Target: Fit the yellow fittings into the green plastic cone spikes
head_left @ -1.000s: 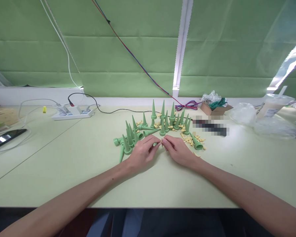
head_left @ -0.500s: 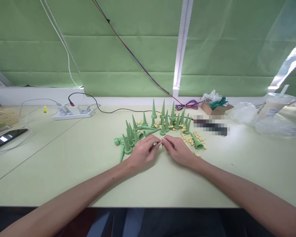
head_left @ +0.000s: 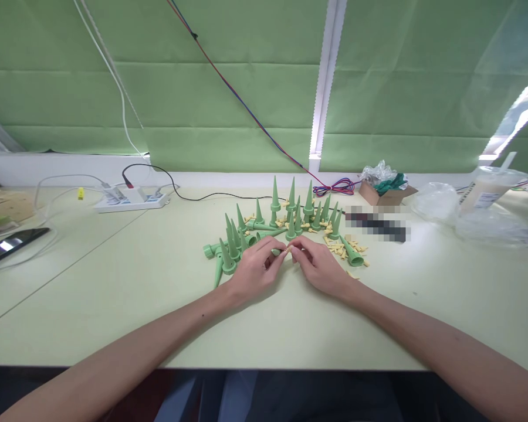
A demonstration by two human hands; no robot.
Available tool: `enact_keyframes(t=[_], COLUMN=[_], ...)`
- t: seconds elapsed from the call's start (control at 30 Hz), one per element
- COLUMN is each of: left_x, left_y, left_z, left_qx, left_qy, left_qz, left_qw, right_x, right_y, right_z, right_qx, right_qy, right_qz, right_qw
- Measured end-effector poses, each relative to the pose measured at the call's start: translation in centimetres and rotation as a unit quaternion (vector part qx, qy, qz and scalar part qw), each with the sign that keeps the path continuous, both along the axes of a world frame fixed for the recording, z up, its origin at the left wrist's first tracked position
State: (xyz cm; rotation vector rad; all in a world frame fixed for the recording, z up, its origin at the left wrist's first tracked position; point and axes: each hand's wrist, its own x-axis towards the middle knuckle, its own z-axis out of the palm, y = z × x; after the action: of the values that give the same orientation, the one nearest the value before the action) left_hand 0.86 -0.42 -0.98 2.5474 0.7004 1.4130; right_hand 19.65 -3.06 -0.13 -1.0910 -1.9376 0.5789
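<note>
My left hand [head_left: 257, 268] and my right hand [head_left: 320, 265] meet low over the table, fingertips almost touching. Between them shows a small pale yellow plastic piece [head_left: 288, 249], pinched by thumb and forefinger on both sides. Whether anything else sits inside my curled left fingers is hidden. Just beyond the hands stand several green plastic cones [head_left: 291, 228] with pointed tips. More cones lie on their sides, one green cone [head_left: 353, 255] near my right hand. Loose yellow pieces [head_left: 337, 249] are scattered beside it and among the upright cones.
A white power strip [head_left: 132, 202] with cables stands at the back left, with a dark phone [head_left: 13, 246] at the far left. Toward the back right are a small cardboard box [head_left: 385, 196], clear plastic bags [head_left: 435, 200] and a drink cup [head_left: 486, 190]. Green blinds [head_left: 229, 117] hang behind.
A green end that showed within my left fingers is now out of sight. The fingertips have shifted slightly around the yellow piece, which shows more clearly. Cones and loose pieces stay in place.
</note>
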Motion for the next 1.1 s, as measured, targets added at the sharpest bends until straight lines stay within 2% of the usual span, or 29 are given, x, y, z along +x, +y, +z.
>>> enact_keyframes(t=[0.37,1.1], left_x=[0.15,0.07], left_y=[-0.21,-0.1], left_z=[0.22,-0.24], left_qx=[-0.008,-0.021], left_qy=[0.0,0.015], left_qz=[0.001,-0.021], left_qw=[1.0,0.999], right_x=[0.1,0.26], right_y=[0.13,0.43], right_z=[-0.09,-0.52], right_qx=[0.001,0.025], right_qy=[-0.008,-0.068], right_qz=[0.0,-0.021], right_qw=[1.0,0.997])
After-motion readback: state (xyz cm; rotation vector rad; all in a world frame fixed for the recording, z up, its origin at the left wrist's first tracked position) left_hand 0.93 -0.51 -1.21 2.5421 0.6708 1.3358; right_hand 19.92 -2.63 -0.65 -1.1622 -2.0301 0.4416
